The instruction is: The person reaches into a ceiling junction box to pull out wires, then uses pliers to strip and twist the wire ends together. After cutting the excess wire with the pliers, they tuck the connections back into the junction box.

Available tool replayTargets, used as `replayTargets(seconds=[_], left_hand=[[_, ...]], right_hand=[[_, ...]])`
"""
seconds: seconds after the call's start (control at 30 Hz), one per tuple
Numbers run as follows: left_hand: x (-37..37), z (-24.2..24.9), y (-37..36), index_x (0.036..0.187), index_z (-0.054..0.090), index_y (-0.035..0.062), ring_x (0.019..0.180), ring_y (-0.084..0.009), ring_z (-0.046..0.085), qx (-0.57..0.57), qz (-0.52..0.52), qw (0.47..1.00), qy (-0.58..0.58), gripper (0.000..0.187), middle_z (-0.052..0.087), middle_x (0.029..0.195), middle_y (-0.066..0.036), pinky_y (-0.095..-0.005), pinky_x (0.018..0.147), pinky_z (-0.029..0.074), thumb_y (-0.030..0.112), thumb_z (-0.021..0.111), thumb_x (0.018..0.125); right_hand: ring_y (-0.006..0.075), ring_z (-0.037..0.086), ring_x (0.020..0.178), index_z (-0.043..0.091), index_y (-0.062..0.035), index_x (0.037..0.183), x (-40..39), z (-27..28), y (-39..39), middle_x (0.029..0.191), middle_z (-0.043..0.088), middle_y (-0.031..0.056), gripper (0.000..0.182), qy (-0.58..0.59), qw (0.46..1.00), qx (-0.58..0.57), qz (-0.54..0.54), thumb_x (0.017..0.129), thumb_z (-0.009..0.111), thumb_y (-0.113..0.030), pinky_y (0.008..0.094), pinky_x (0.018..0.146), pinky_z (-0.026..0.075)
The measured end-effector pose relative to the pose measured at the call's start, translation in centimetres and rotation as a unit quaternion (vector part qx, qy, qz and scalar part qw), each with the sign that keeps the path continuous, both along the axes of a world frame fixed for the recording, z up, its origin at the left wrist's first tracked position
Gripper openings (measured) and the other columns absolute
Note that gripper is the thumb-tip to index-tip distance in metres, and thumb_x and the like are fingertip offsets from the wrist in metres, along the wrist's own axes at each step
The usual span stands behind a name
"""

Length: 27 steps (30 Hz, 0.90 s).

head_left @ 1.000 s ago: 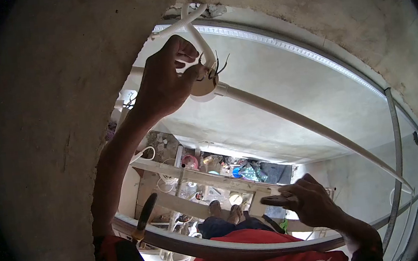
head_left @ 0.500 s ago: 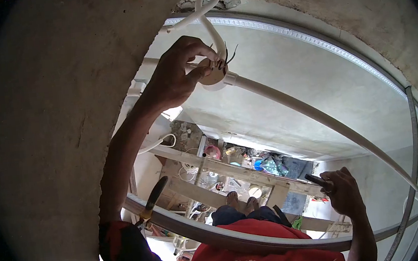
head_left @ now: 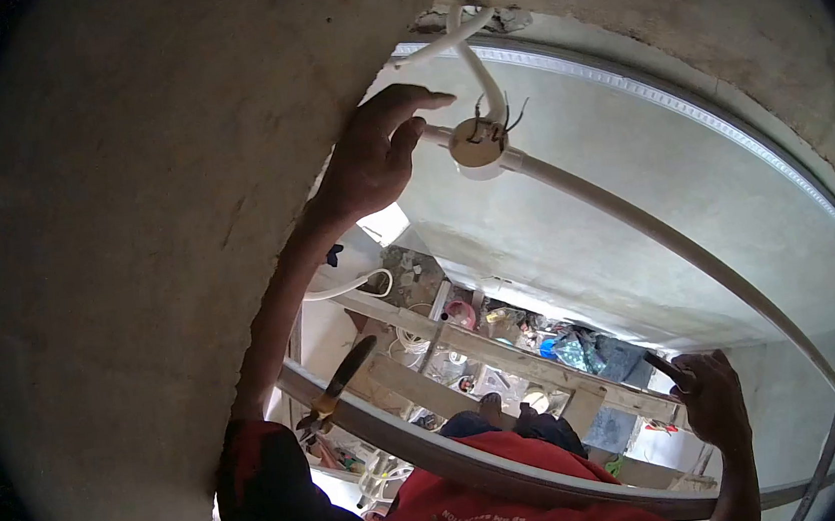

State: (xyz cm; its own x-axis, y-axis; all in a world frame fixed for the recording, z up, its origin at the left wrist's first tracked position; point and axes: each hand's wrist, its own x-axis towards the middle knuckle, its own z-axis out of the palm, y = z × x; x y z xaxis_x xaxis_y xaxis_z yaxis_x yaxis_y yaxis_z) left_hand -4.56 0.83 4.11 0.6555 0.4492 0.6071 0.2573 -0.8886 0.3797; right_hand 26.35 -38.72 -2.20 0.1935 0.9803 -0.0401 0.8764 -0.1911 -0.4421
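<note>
My left hand (head_left: 382, 153) is raised beside a round white junction box (head_left: 478, 159), its thumb and index finger apart and nothing between them. Dark wires (head_left: 493, 130) stick out of the box. A long white pipe (head_left: 634, 214) runs from the box down to the right, and a bent white conduit (head_left: 485, 78) rises from it. Low on the right, my right hand (head_left: 712, 393) is closed round a dark, slim tool (head_left: 664, 369), whose exact kind I cannot make out.
A curved metal channel (head_left: 457, 458) crosses in front of my body, with a yellow-and-black handled tool (head_left: 334, 389) at it. A rough concrete surface (head_left: 134, 238) fills the left. Far below lie planks (head_left: 430, 390), a pink bucket (head_left: 460, 315) and blue bags (head_left: 569, 349).
My left hand has let go of the wires at the junction box and moved off to its left, fingers parted. The view has shifted, and my right hand still holds the dark tool.
</note>
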Motion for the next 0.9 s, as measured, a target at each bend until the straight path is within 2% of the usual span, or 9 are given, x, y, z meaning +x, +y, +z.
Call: replayTargets(seconds=[0.1, 0.17, 0.23, 0.27, 0.33, 0.47, 0.53, 0.63, 0.9], left_hand=[[-2.4, -1.3, -0.3, 0.124, 0.066, 0.006, 0.114, -0.0307, 0.064, 0.056, 0.033, 0.998, -0.001, 0.034, 0.065, 0.119, -0.015, -0.0408, 0.102, 0.051, -0.009, 0.055, 0.095], [-4.5, -1.5, 0.3, 0.124, 0.064, 0.0055, 0.114, -0.0315, 0.064, 0.07, 0.037, 0.995, 0.053, 0.039, 0.065, 0.118, -0.015, -0.0414, 0.103, 0.05, -0.014, 0.054, 0.092], [-6.7, -3.4, 2.1, 0.124, 0.064, 0.0048, 0.113, -0.0295, 0.064, 0.075, 0.069, 0.989, 0.108, 0.033, 0.065, 0.117, -0.015, -0.0404, 0.102, 0.049, -0.009, 0.052, 0.097], [-7.9, -4.7, 3.2, 0.124, 0.064, 0.0048, 0.113, -0.0295, 0.064, 0.076, 0.068, 0.989, 0.109, 0.033, 0.065, 0.117, -0.015, -0.0404, 0.102, 0.049, -0.009, 0.052, 0.097], [-9.8, -6.8, 5.2, 0.122, 0.064, 0.0041, 0.113, -0.0262, 0.063, 0.019, 0.09, 0.992, 0.083, 0.024, 0.065, 0.118, -0.014, -0.0388, 0.102, 0.048, 0.001, 0.048, 0.104], [-9.9, -5.4, 4.7, 0.12, 0.065, 0.0044, 0.108, -0.0234, 0.065, -0.014, 0.128, 0.981, 0.143, 0.024, 0.067, 0.115, -0.012, -0.0379, 0.098, 0.05, 0.012, 0.044, 0.11], [-10.0, -5.2, 4.5, 0.119, 0.066, 0.006, 0.103, -0.0228, 0.068, -0.108, 0.08, 0.989, 0.063, 0.024, 0.07, 0.11, -0.011, -0.0386, 0.095, 0.053, 0.015, 0.045, 0.111], [-11.3, -4.6, 5.2, 0.118, 0.067, 0.0062, 0.099, -0.0222, 0.07, -0.055, 0.153, 0.977, 0.141, 0.025, 0.072, 0.106, -0.012, -0.0381, 0.09, 0.056, 0.016, 0.044, 0.111], [-10.1, -6.1, 4.5, 0.122, 0.066, 0.0073, 0.1, -0.0224, 0.07, -0.052, 0.132, 0.987, 0.075, 0.027, 0.072, 0.105, -0.012, -0.0403, 0.09, 0.056, 0.016, 0.042, 0.112]], right_hand=[[0.0347, 0.057, 0.079, 0.068, -0.0065, 0.107, 0.1, 0.0, 0.1, 0.086, 0.07, 0.0137, 0.027, -0.008, 1.0, 0.015, 0.012, 0.083, 0.078, -0.011, 0.0456, 0.072, 0.046], [0.0353, 0.057, 0.079, 0.068, -0.0063, 0.106, 0.1, -0.1, -0.2, 0.086, 0.07, 0.0135, 0.027, -0.013, 1.0, 0.006, 0.026, 0.082, 0.078, -0.012, 0.0464, 0.073, 0.047], [0.0356, 0.058, 0.079, 0.068, -0.0056, 0.106, -0.2, 0.0, -0.2, 0.086, 0.07, 0.0137, 0.026, -0.009, 1.0, 0.01, 0.025, 0.082, 0.078, -0.011, 0.0468, 0.073, 0.047], [0.036, 0.058, 0.079, 0.068, -0.0049, 0.105, -0.3, 0.0, -0.2, 0.085, 0.07, 0.014, 0.025, -0.006, 1.0, 0.011, 0.023, 0.083, 0.077, -0.011, 0.0472, 0.073, 0.047], [0.0362, 0.059, 0.08, 0.069, -0.0045, 0.105, -0.4, 0.1, -0.1, 0.085, 0.07, 0.0143, 0.024, -0.003, 1.0, 0.013, 0.023, 0.082, 0.076, -0.01, 0.0474, 0.074, 0.047], [0.0367, 0.06, 0.081, 0.069, -0.0041, 0.105, -0.6, 0.8, -0.1, 0.086, 0.07, 0.0155, 0.024, -0.001, 1.0, -0.015, 0.014, 0.082, 0.075, -0.007, 0.0473, 0.074, 0.047], [0.0367, 0.06, 0.082, 0.069, -0.004, 0.105, -0.4, 0.5, -0.2, 0.086, 0.07, 0.0157, 0.025, -0.003, 1.0, -0.013, 0.011, 0.081, 0.075, -0.007, 0.0473, 0.074, 0.047], [0.0366, 0.06, 0.082, 0.07, -0.0038, 0.105, -0.5, 0.4, -0.3, 0.086, 0.07, 0.0163, 0.025, -0.002, 1.0, -0.017, 0.015, 0.081, 0.075, -0.006, 0.0472, 0.075, 0.048], [0.0355, 0.062, 0.082, 0.071, -0.0054, 0.108, -1.0, 1.3, -0.3, 0.087, 0.073, 0.0149, 0.028, -0.026, 0.998, -0.043, 0.04, 0.082, 0.078, -0.012, 0.0455, 0.077, 0.051]])
